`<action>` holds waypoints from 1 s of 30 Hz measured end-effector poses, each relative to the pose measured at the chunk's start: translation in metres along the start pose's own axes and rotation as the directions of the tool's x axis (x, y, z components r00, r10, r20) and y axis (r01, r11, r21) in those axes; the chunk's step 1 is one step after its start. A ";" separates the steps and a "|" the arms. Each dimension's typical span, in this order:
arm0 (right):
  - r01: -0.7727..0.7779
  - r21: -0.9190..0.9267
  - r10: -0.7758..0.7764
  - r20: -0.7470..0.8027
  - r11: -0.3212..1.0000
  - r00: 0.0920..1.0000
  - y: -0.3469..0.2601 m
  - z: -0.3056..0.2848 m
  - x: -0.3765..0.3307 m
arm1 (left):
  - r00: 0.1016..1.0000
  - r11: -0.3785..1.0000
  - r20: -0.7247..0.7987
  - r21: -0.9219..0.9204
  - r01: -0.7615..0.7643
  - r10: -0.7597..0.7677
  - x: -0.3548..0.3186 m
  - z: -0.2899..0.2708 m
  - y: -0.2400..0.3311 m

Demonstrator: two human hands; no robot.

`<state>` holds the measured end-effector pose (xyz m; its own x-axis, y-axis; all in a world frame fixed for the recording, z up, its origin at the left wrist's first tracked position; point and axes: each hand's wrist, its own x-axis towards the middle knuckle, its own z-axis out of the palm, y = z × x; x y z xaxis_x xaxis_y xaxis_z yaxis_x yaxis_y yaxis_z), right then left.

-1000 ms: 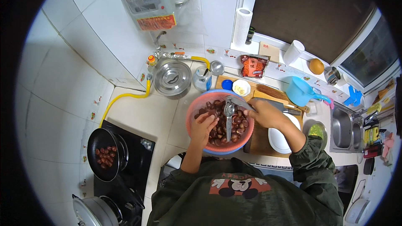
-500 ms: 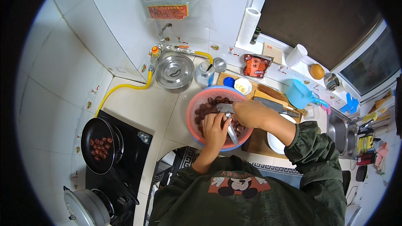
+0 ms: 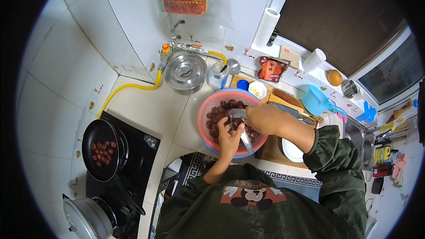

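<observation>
A pink strainer basket [image 3: 205, 106] nested in a blue basin holds many brown chestnuts [image 3: 215, 115]. Over it, my right hand [image 3: 262, 118] grips a metal chestnut cutter [image 3: 246, 140], with one flat silver arm running toward the basket's near rim. At the cutter's head sits a single chestnut [image 3: 238, 122]. My left hand [image 3: 228, 140] is closed around that chestnut from the near left, thumb on one side and curled fingers on the other. The exact contact is partly hidden by my fingers.
At left, a black frying pan [image 3: 100, 175] with chestnuts sits on the stove, near a lidded pot [image 3: 82, 219]. Beyond the basket stand a steel pot [image 3: 186, 74] and a glass jar [image 3: 217, 79]. A cleaver [image 3: 283, 109], white plate [image 3: 292, 149] and blue ladle [image 3: 315, 99] lie right.
My left hand's fingers have shifted off the top of the cutter's head and spread a little, so the chestnut there now shows. My right hand keeps its grip. The view has shifted slightly.
</observation>
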<state>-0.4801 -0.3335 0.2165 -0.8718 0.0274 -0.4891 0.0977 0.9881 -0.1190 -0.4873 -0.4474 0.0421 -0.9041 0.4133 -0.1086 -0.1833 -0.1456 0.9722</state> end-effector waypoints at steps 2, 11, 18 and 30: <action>-0.005 -0.019 0.005 0.008 1.000 1.000 -0.001 0.003 0.002 | 0.991 0.962 0.062 -0.241 0.127 -0.115 0.001 0.003 -0.001; 0.033 -0.073 -0.029 0.061 0.997 0.998 -0.008 0.001 0.003 | 0.979 0.956 0.169 -0.248 0.158 -0.118 0.001 0.009 -0.009; 0.013 -0.093 -0.009 0.035 0.996 0.999 -0.010 0.000 0.004 | 0.969 0.937 0.177 -0.272 0.217 -0.173 0.001 0.008 -0.003; 0.035 -0.154 -0.027 0.053 0.987 0.998 -0.009 0.000 0.004 | 0.924 0.866 0.254 -0.346 0.362 -0.285 0.000 0.011 -0.013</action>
<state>-0.4843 -0.3422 0.2153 -0.8473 -0.0077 -0.5311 -0.0083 1.0000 -0.0012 -0.4808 -0.4360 0.0319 -0.6856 0.6517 -0.3244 -0.6191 -0.2875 0.7308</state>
